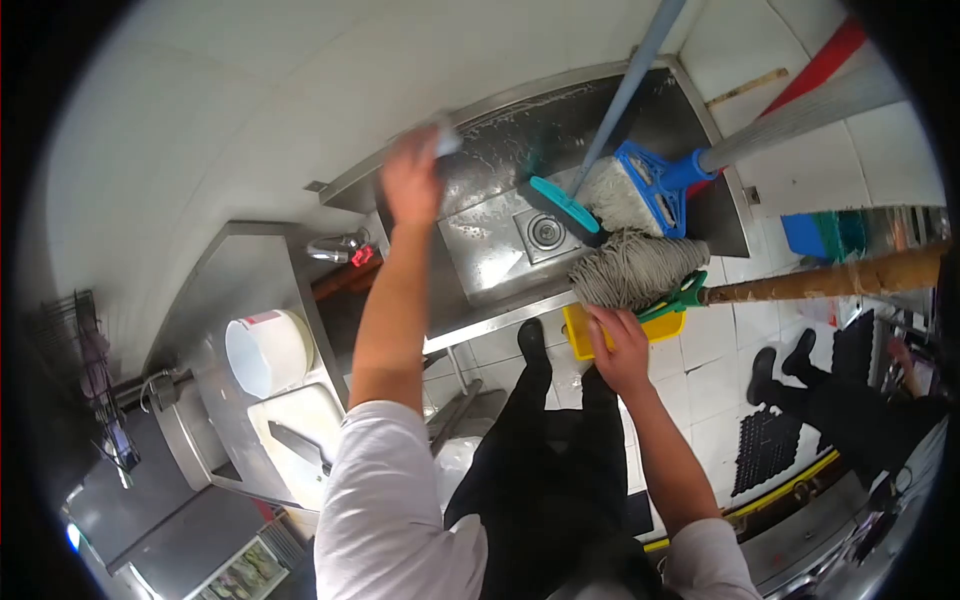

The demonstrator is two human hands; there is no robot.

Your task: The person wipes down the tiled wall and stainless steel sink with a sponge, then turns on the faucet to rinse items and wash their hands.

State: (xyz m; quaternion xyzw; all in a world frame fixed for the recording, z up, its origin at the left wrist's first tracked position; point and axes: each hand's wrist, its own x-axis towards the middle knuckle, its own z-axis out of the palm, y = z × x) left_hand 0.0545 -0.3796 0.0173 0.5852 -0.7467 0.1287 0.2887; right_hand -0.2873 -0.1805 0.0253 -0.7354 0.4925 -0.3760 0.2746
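Note:
My left hand [412, 178] is blurred by motion over the left end of the steel sink [470, 235], closed on a pale cloth [447, 137] near the back rim. Foam streaks mark the sink's back wall. My right hand [621, 350] hangs in front of the sink, just below the grey string mop [640, 268]; its fingers are partly bent, and whether they touch anything is unclear. A teal brush [564, 205] and a blue-framed mop [655, 185] stand in the sink beside the drain [546, 232].
A yellow bucket [662, 328] stands below the sink's front edge. To the left are a tap [340, 247], a white tub [268, 352] and a knife [298, 445] on a white board [325, 412]. Another person's legs [815, 388] show at right.

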